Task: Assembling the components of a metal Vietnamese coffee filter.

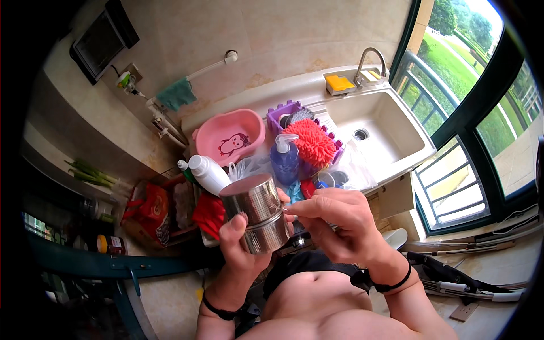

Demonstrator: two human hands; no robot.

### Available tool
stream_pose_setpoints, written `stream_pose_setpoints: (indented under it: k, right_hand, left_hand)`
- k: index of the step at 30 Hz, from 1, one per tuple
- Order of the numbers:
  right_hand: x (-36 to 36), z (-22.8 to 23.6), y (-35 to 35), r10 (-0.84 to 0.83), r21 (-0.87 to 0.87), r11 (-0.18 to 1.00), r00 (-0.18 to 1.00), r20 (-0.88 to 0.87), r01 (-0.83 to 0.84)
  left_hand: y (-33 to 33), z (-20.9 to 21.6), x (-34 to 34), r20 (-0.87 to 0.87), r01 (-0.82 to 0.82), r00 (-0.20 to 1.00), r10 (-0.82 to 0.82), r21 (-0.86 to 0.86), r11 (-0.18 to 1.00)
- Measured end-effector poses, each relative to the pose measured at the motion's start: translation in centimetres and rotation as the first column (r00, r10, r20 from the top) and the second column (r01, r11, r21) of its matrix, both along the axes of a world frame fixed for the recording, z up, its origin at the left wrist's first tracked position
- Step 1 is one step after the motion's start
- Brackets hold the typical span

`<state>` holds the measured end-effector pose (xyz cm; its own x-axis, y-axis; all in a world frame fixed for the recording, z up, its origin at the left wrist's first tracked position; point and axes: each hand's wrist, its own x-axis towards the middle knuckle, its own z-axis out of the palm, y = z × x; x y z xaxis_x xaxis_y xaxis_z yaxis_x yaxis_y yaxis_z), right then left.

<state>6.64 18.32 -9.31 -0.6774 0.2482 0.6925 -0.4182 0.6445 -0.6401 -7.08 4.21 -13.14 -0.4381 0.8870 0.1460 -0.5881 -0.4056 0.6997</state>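
My left hand [242,246] is wrapped round a shiny silver metal canister [254,204] with a dimpled wall, a flat round top and a seam around its middle. The canister is tilted in front of my body, above the counter's near edge. Against its right side, close to the seam, the thumb and forefinger of my right hand [340,224] are pinched together. A tiny pale bit shows at those fingertips, too small to name. Just beyond the canister stand a white bottle [208,174] and a blue-purple pump bottle [284,158].
Behind lie a pink basin [229,136], a purple basket [281,111] and a red chenille mitt [310,143]. The sink [391,122] with its curved faucet [371,51] is at right, a yellow sponge [340,84] beside it. A red bag [150,207] stands lower left.
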Motion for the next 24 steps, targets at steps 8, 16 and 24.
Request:
stream_pose_setpoints:
  k: [8,16,24]
  right_hand:
    - [0.6,0.3,0.4,-0.114,0.291,0.951,0.993,0.013,0.105]
    - [1.3,-0.3,-0.3,-0.074,-0.229,0.969,0.993,0.091,0.093]
    - [0.9,-0.8,-0.5,-0.117,-0.168,0.979,0.993,0.015,0.118]
  left_hand:
    - [0.9,0.3,0.0,0.056,0.0,0.998,0.001,-0.025,1.0]
    - [1.3,-0.1,-0.6,0.111,-0.025,0.993,0.029,-0.037,0.999]
    - [1.2,0.0,-0.3,0.086,-0.029,0.996,0.032,-0.032,0.999]
